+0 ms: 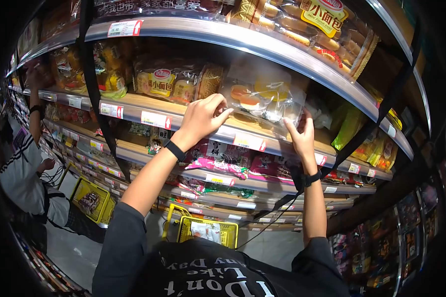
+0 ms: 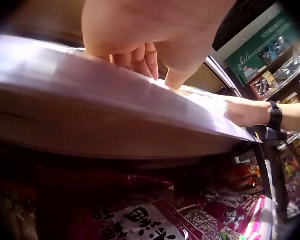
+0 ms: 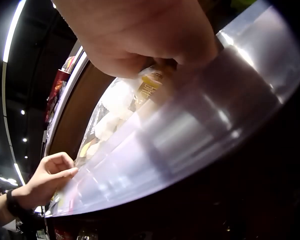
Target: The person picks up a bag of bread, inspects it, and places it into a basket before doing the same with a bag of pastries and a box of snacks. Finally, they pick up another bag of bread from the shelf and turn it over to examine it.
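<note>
In the head view, a clear plastic package (image 1: pixel 262 97) with round yellow and orange pieces inside lies on the wooden shelf (image 1: pixel 158 102). The left hand (image 1: pixel 200 119) pinches its left edge between thumb and curled fingers. At the package's right corner, the right hand (image 1: pixel 302 133) pinches the film, thumb in front. The right wrist view shows the package (image 3: pixel 115 102) behind the shelf's clear front strip (image 3: pixel 165 145), partly covered by the right hand (image 3: pixel 145 35). In the left wrist view the left hand (image 2: pixel 150 30) hides the package's edge.
Bread packs (image 1: pixel 166 84) sit left of the package, green-yellow bags (image 1: pixel 352 128) to its right. A shelf edge (image 1: pixel 183 27) runs above; pink bags (image 1: pixel 223 158) lie below. A yellow basket (image 1: pixel 228 232) stands on the floor. Another person (image 1: pixel 25 173) is at the left.
</note>
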The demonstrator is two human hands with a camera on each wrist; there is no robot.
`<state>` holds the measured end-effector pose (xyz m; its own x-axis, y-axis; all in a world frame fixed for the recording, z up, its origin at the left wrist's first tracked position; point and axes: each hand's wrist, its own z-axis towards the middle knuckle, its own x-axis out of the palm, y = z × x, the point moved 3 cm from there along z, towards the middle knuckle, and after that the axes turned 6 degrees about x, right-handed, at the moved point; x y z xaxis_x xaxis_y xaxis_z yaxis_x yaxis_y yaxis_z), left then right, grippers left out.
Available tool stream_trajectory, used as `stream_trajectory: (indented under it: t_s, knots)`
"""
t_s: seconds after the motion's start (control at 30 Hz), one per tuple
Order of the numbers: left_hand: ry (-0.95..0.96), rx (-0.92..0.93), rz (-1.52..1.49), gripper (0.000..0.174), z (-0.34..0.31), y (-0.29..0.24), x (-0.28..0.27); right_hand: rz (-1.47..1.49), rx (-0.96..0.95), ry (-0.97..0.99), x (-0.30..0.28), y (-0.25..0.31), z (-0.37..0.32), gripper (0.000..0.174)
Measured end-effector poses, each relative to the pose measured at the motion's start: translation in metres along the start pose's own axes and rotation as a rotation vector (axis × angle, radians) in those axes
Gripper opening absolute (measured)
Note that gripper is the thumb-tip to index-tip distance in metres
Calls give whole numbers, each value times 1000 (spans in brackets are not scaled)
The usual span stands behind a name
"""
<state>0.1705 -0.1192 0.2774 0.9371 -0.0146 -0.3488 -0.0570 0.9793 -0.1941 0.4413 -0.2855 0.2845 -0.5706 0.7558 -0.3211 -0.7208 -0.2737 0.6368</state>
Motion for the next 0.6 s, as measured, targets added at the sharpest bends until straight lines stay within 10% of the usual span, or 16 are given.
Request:
stream_trajectory:
  t_s: [0.6]
  knots:
    - [46,-7,329,29,-1,8,20,-523,76,40,18,2,8,61]
